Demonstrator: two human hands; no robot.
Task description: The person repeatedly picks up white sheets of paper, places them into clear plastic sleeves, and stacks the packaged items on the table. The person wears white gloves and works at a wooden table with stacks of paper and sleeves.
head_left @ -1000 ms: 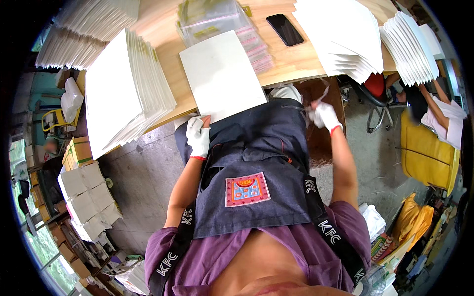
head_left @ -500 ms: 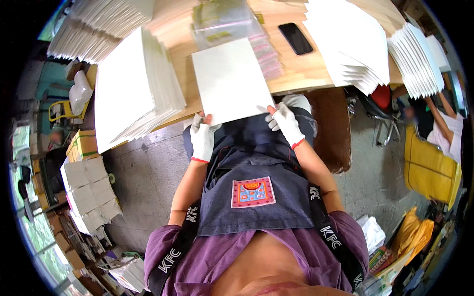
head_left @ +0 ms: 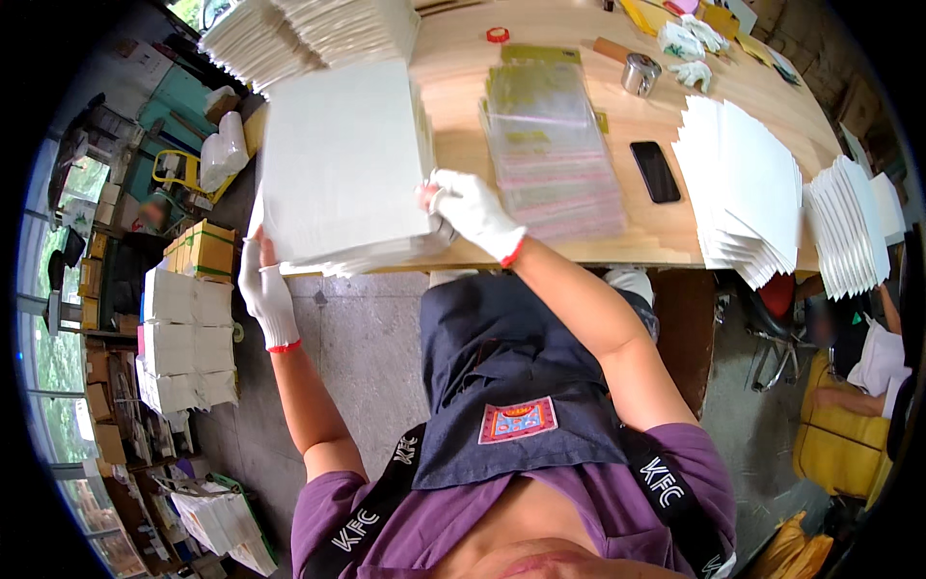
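Observation:
A tall stack of white sheets [head_left: 342,164] stands at the table's left front edge, its top sheet large and blank. My left hand [head_left: 265,294], in a white glove with a red cuff and bare thumb tip, grips the near left corner of the top white sheet. My right hand [head_left: 475,214], gloved the same way, is closed at that sheet's right edge, slightly blurred. How far the sheet lies above the pile I cannot tell. Right of the stack lie overlapping clear plastic sleeves [head_left: 555,154] with yellowish and pink bands.
A black phone [head_left: 656,172] lies right of the sleeves. Beyond it are a metal cup [head_left: 640,74], a red ring [head_left: 497,35] and loose gloves [head_left: 692,75]. Fanned white sheets [head_left: 741,188] stand at the right, with more piles [head_left: 313,39] at the back left. A person sits far right.
Both hands have moved left with the white sheet, from in front of my lap onto the left stack. The view has shifted, showing more of the table's far side.

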